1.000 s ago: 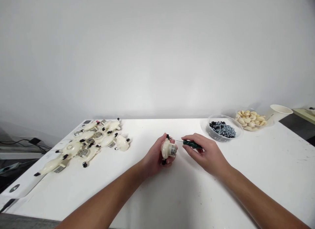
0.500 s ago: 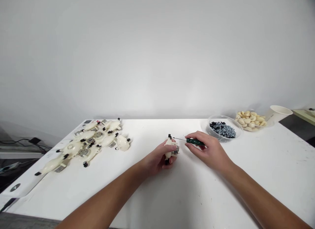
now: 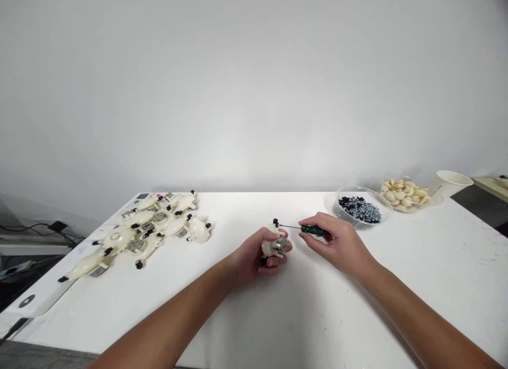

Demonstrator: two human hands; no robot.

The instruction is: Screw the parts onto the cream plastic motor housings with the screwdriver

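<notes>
Near the middle of the table, my left hand [image 3: 254, 255] is closed around a cream plastic part [image 3: 269, 247] with black ends and a silver motor-like cylinder facing right. My right hand [image 3: 335, 239] grips a screwdriver [image 3: 314, 230] by its dark green handle. The thin shaft points left, and its tip is at the black upper end of the cream part. Whether a screw sits under the tip is too small to tell.
Several similar cream parts [image 3: 119, 237] lie heaped at the left. On the right stand a clear bowl [image 3: 391, 213] of screws and black pieces, a clear container of cream oval pieces [image 3: 405, 195] and a paper cup [image 3: 450, 185]. Cables [image 3: 47, 226] hang beyond the table's left edge.
My left hand has turned the cream part, so its silver cylinder now faces more toward me. The screwdriver has stayed nearly in place, its tip still by the black upper end.
</notes>
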